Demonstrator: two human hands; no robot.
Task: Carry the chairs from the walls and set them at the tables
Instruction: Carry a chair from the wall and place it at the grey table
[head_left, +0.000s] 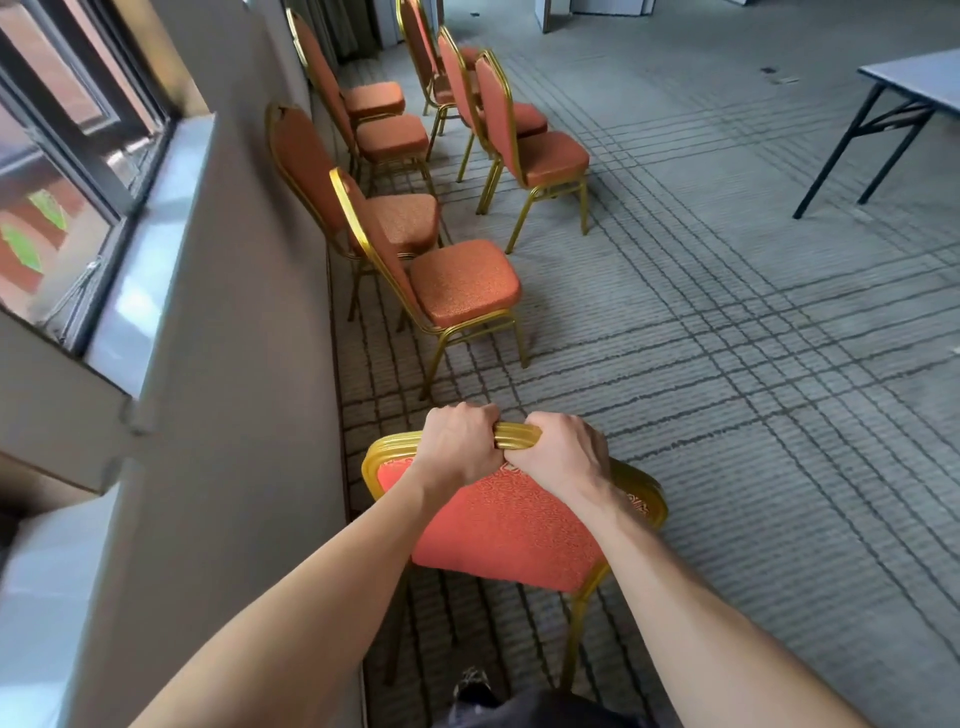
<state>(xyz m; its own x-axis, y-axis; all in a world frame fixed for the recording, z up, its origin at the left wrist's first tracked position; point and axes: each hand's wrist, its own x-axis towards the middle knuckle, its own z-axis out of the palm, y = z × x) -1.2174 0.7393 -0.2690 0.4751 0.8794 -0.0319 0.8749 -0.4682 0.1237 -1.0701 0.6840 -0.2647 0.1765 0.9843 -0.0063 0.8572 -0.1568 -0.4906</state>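
Across the floor of a large room spreads a grey carpet crossed by dark grid lines (727, 364). Along the left runs a beige wall with a pale sill (234, 312), beneath a dark-framed window (62, 156). At the far upper right stands a grey folding table on black legs (924, 78), well apart from all the chairs. A row of orange-red padded chairs with gold metal frames (462, 280) stands near the wall, some against it and some further out.

Nearest the person is one more orange-red padded chair with a gold frame (504, 525), just beside the wall, its backrest facing them. Whether its feet touch the carpet cannot be told. The left hand (457, 441) and right hand (563, 452) grip the top rail side by side, thumbs almost meeting. The fingers (467, 415) of both hands are curled over the rail and pressed together, knuckles up.
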